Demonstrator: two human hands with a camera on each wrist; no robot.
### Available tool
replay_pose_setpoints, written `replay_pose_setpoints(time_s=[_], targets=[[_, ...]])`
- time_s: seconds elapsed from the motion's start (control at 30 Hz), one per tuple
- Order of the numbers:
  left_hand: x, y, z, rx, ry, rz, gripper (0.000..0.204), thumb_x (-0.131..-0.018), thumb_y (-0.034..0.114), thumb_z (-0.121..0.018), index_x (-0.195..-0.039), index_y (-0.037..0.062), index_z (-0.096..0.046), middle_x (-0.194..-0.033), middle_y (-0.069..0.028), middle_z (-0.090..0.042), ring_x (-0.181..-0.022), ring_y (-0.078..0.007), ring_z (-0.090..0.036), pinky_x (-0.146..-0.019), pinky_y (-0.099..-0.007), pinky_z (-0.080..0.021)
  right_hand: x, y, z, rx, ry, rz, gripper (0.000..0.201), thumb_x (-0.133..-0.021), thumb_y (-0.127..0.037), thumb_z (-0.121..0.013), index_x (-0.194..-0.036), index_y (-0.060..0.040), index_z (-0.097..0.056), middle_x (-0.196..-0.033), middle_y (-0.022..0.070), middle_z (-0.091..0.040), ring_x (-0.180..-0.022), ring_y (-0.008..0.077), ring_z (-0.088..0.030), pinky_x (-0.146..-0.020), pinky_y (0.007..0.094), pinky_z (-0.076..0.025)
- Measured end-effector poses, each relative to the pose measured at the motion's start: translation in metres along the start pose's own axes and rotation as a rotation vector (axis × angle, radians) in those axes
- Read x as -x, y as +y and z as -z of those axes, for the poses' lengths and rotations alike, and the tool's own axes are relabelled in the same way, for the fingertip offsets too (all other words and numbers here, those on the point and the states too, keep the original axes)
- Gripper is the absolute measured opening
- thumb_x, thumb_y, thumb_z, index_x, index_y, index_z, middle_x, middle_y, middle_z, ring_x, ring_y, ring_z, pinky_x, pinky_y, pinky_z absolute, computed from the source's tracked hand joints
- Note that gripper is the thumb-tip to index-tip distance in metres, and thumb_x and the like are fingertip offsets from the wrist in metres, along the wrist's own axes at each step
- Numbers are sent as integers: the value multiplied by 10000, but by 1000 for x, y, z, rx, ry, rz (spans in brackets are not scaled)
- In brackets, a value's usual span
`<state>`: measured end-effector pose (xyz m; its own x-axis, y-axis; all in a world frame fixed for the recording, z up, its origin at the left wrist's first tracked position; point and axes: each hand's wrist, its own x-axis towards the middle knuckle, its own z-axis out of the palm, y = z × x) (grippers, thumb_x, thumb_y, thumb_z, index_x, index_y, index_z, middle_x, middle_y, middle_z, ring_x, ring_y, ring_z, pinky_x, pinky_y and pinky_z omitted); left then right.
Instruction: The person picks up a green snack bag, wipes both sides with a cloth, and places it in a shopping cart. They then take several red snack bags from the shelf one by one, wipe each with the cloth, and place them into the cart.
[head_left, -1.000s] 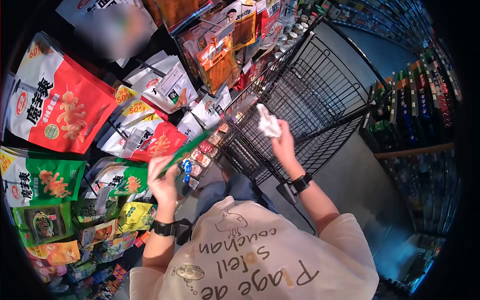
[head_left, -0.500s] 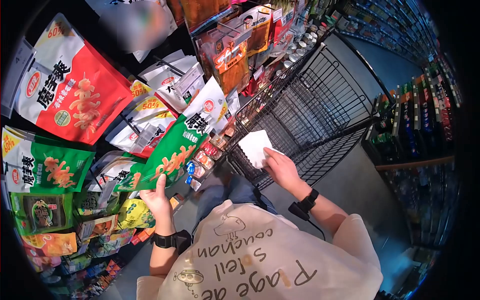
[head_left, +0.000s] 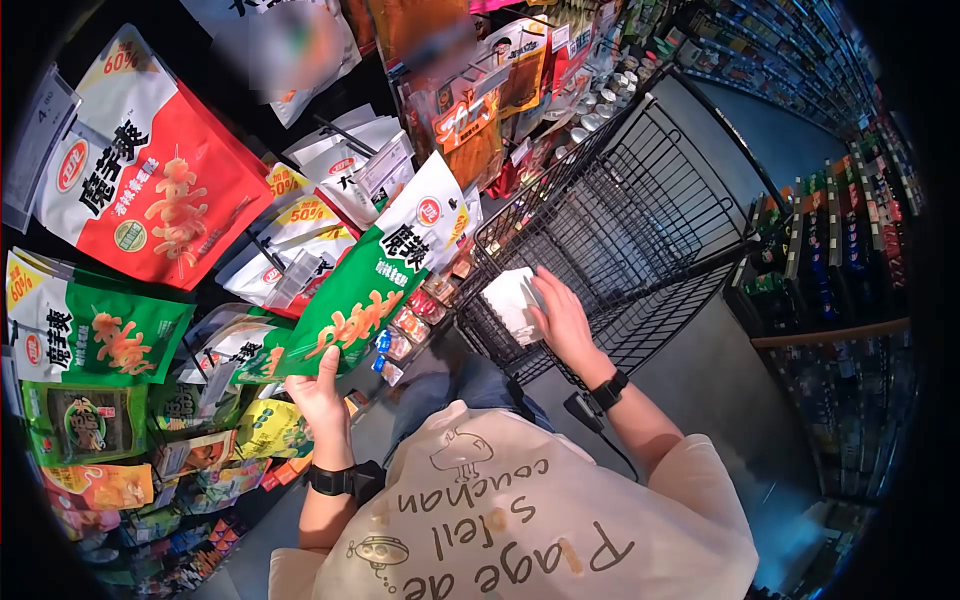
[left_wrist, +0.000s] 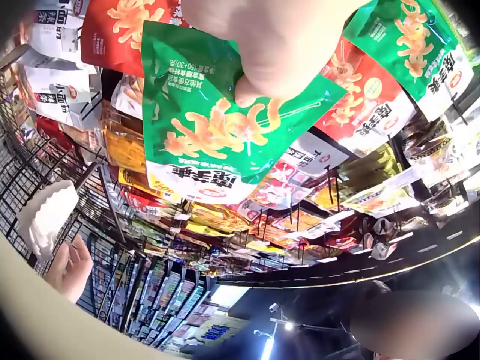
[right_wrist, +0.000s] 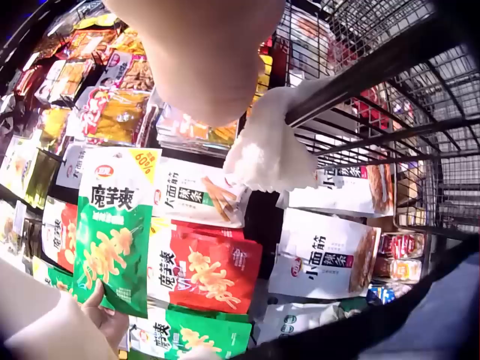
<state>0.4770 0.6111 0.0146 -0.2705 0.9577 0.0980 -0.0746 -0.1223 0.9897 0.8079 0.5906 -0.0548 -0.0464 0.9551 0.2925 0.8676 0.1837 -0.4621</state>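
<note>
My left hand [head_left: 318, 400] grips the bottom edge of a green-and-white snack pouch [head_left: 352, 300], thumb lying on its printed front. The left wrist view shows that thumb pressed on the green part of the pouch [left_wrist: 202, 127]. To the right, my right hand [head_left: 562, 318] holds a white paper tissue [head_left: 512, 306] at the near side of the black wire shopping cart [head_left: 640, 200]. In the right wrist view the tissue [right_wrist: 266, 146] lies against the cart's black bar [right_wrist: 360, 75], with the hand partly hiding it.
Hanging pouches fill the rack on the left, among them a large red-and-white pouch [head_left: 165, 190] and another green pouch [head_left: 110, 330]. Small packets [head_left: 410, 325] sit low beside the cart. A shelf of bottles [head_left: 815, 250] stands across the aisle at right.
The pouch in my left hand has turned from edge-on to show its front. My right hand has lowered the tissue to the cart's near side, and the tissue has spread from a crumpled shape.
</note>
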Motion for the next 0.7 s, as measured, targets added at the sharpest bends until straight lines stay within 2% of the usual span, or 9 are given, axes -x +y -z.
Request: replay_pose_setpoints(time_s=[0.07,0.17,0.3,0.43,0.5,0.57,0.6,0.63,0.7], targets=[[-1,-1,0,16,-12,25,264,-799,-35,-611,-1058,-6,-563,-1028,-73,-607,-909,-137,-572,-845,-277,-431,-10,0,-7,-19,-94,5,631,-732,-82,-623,-1294,-19,-342,-1335,191,-364,-1107,361,-480,-932,401,-405],[-1,3,-1,113,-39,60,307,-808,-22,-604,-1106,9,-537,-1062,-75,-598,-951,-153,-570,-859,-298,-437,1,11,-37,-57,-278,-67,702,-722,-75,-627,-1328,-27,-277,-1330,195,-370,-1091,356,-497,-898,394,-437],[-1,26,-8,376,-20,152,295,-804,-28,-603,-1093,4,-553,-1063,-83,-606,-940,-150,-580,-844,-299,-449,-9,-2,-19,-47,-398,-109,770,-715,-104,-657,-1348,-14,-230,-1333,206,-362,-1115,350,-483,-892,397,-437],[0,36,-2,573,-67,281,376,-816,-25,-571,-1181,20,-491,-1165,-104,-556,-1054,-206,-546,-924,-360,-433,-33,-32,7,25,-95,25,810,-725,-213,-704,-1351,-11,-231,-1315,230,-378,-1203,360,-397,-991,421,-326],[1,46,-4,694,-110,417,442,-816,-22,-562,-1237,18,-433,-1226,-116,-511,-1103,-237,-519,-949,-394,-423,-50,-57,21,-564,-251,-78,765,-790,-196,-656,-1365,-8,-188,-1349,205,-347,-1236,334,-375,-1030,403,-282],[4,47,-6,721,-114,422,475,-805,-23,-573,-1251,20,-414,-1231,-114,-502,-1112,-242,-513,-936,-404,-435,-65,-96,28,-1187,-381,-66,759,-837,-191,-618,-1379,-10,-120,-1368,162,-332,-1264,276,-349,-1043,383,-257],[5,47,-8,710,-123,386,476,-798,-23,-585,-1242,20,-420,-1217,-110,-510,-1107,-237,-516,-934,-398,-435,-63,-99,1,-1514,-390,14,766,-860,-169,-593,-1390,-18,-61,-1372,135,-322,-1273,234,-327,-1046,361,-247],[6,46,-10,701,-133,353,477,-790,-23,-598,-1234,20,-426,-1204,-105,-517,-1102,-233,-518,-932,-393,-435,-75,-132,16,-1547,-348,95,672,-883,-152,-562,-1377,-23,-126,-1352,118,-342,-1247,208,-350,-1027,346,-275],[8,57,-13,610,-154,279,473,-783,-11,-621,-1218,24,-439,-1174,-94,-532,-1071,-215,-533,-899,-360,-447,-79,-159,20,-1485,-288,-30,528,-888,-140,-556,-1313,-19,-266,-1276,93,-425,-1169,175,-418,-979,314,-332]])
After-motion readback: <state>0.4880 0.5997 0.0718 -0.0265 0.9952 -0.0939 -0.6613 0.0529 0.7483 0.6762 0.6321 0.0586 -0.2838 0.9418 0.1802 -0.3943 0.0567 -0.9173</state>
